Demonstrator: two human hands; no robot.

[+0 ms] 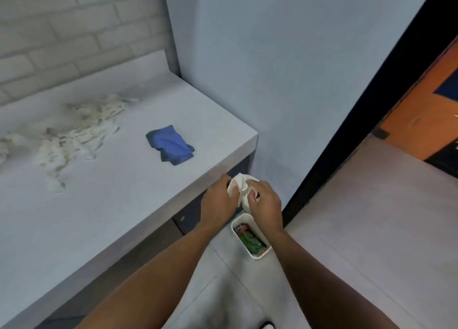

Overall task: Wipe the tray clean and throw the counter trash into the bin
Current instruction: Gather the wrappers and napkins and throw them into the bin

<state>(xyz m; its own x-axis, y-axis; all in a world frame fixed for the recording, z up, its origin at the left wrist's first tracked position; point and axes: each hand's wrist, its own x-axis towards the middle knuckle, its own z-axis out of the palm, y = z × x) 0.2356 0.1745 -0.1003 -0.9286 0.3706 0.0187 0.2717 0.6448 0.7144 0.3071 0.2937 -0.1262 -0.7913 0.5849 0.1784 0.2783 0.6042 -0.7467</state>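
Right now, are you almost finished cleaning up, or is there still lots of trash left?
Partly. The white bin on the floor already has some trash inside. Both hands, left hand and right hand, hold a crumpled white paper just above the bin, seemingly about to drop it. Left: the blue cloth and a whitish scattered mess still lie on the counter. No tray is in view, so I can't judge the wiping.

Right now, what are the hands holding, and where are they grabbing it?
Both hands, left hand and right hand, hold a crumpled white tissue by its lower bunched part, above the bin.
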